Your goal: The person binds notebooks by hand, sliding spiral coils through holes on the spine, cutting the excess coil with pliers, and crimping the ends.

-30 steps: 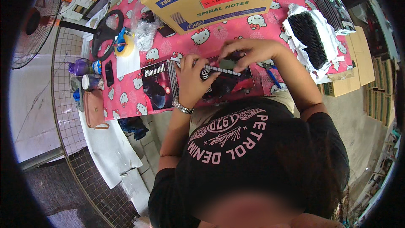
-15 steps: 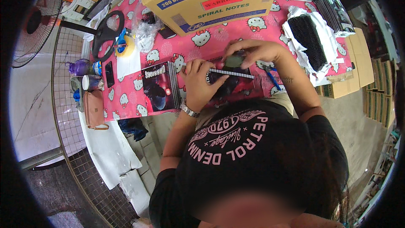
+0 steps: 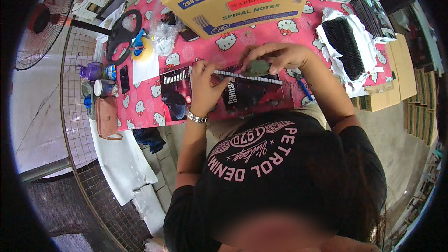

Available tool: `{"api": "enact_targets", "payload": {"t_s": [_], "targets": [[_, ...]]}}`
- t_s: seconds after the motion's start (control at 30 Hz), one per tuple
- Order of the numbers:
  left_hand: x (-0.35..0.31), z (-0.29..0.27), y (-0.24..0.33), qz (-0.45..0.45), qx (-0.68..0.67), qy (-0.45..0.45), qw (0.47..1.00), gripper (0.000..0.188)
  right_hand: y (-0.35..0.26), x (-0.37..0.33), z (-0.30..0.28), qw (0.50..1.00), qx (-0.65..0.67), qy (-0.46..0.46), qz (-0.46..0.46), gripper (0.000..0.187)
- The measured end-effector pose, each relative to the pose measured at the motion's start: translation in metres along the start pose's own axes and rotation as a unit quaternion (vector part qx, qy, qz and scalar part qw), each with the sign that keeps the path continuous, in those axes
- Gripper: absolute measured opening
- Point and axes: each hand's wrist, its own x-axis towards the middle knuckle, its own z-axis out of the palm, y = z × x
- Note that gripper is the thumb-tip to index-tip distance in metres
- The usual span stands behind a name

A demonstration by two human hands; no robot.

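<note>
A dark-covered notebook (image 3: 256, 95) lies in front of me, its long edge lined with a white-and-black row of binding loops. My left hand (image 3: 206, 85) grips the left end of that edge between thumb and fingers. Above the edge, my right hand (image 3: 283, 59) curls around a rounded, grey-green object (image 3: 257, 68) whose kind I cannot make out. Loose spiral wire (image 3: 295, 84) extends past the edge's right end, beside a blue pen-like tool (image 3: 305, 91). To the left of my left hand lies another spiral notebook (image 3: 176, 93), partly covered by it.
A large cardboard box (image 3: 242, 14) stands at the table's far side. Black wire coils (image 3: 344, 46) rest on white paper at right, near stacked notebooks (image 3: 373, 18). Left are scissors-like black handles (image 3: 122, 35), tape (image 3: 142, 50), a phone (image 3: 124, 79) and a pink pouch (image 3: 106, 117).
My left hand has slid left along the notebook's bound edge, uncovering more of the edge and cover. My right hand stays near the edge with the grey-green object. The view has shifted slightly.
</note>
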Motion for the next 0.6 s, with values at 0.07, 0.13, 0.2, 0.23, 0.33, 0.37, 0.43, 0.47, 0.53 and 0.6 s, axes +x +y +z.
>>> {"api": "enact_targets", "payload": {"t_s": [0.07,0.13,0.2,0.23,0.33,0.37,0.43,0.47,0.53,0.6], "targets": [[0.005,0.001,-0.003,-0.023,-0.076,-0.003,0.997,0.036,0.005,0.008,-0.007,0.964,-0.255,0.049,0.06,0.054],[0.006,-0.003,0.0,-0.037,-0.082,-0.017,0.996,0.036,0.007,0.01,-0.01,0.966,-0.246,0.061,0.052,0.057],[0.004,-0.004,0.0,-0.057,-0.111,-0.02,0.992,0.034,0.006,0.007,0.0,0.999,0.035,0.033,-0.018,0.059],[0.004,-0.003,-0.002,-0.068,-0.136,-0.015,0.988,0.032,0.01,0.009,-0.004,0.995,-0.077,0.056,0.031,0.06],[0.003,0.006,-0.02,-0.06,-0.2,0.0,0.978,0.027,0.029,0.008,-0.035,0.907,-0.361,0.17,0.135,0.061],[0.002,0.01,-0.028,-0.054,-0.22,0.006,0.974,0.025,0.042,-0.004,-0.053,0.865,-0.42,0.232,0.147,0.061],[-0.001,0.012,-0.032,-0.115,-0.284,0.011,0.952,0.021,0.05,-0.026,-0.068,0.716,-0.564,0.355,0.206,0.062],[-0.007,0.011,-0.033,-0.148,-0.315,0.012,0.937,0.02,0.052,-0.039,-0.07,0.6,-0.638,0.414,0.249,0.063],[-0.006,0.011,-0.025,-0.205,-0.325,0.006,0.923,0.017,0.088,-0.095,-0.091,0.561,-0.661,0.438,0.238,0.071],[-0.013,0.01,-0.023,-0.236,-0.344,0.039,0.908,0.016,0.106,-0.122,-0.071,0.582,-0.642,0.482,0.128,0.079]]}}
